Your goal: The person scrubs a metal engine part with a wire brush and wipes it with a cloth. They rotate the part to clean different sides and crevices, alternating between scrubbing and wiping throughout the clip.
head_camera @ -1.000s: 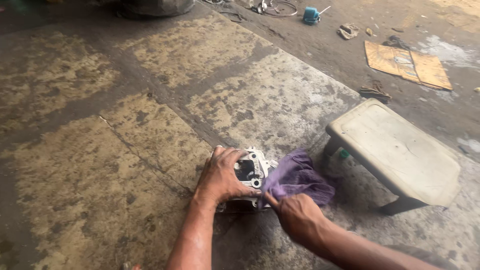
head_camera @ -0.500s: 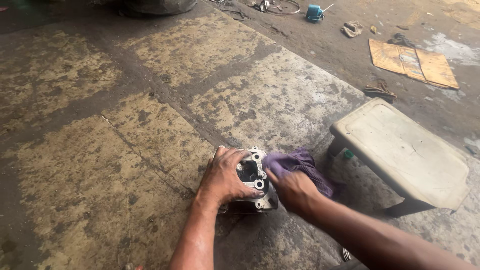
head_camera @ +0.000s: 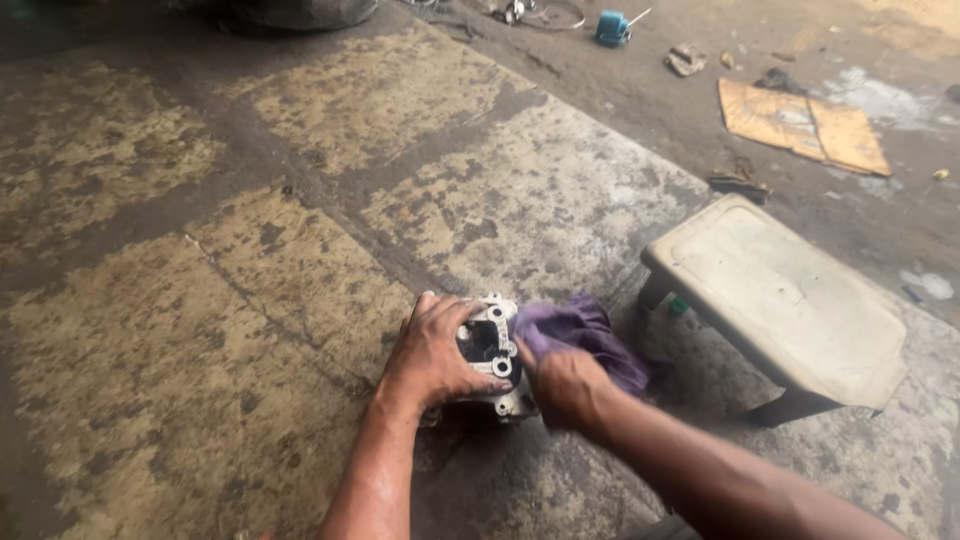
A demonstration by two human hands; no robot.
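A grey metal engine part (head_camera: 493,345) with bolt holes and a dark square opening sits on the stained concrete floor (head_camera: 250,300). My left hand (head_camera: 432,352) lies over its left side and holds it down. My right hand (head_camera: 562,385) grips a purple cloth (head_camera: 580,330) and presses it against the part's right edge. The lower half of the part is hidden under my hands.
A low pale plastic stool (head_camera: 780,295) stands just right of the cloth. Farther back lie a cardboard sheet (head_camera: 800,125), rags (head_camera: 740,180), a small blue container (head_camera: 610,27) and wire loops. A dark round object sits at the top edge.
My right hand moved from the part's lower right up against its right edge, bunching the purple cloth closer to the part. My left hand stayed on the part.
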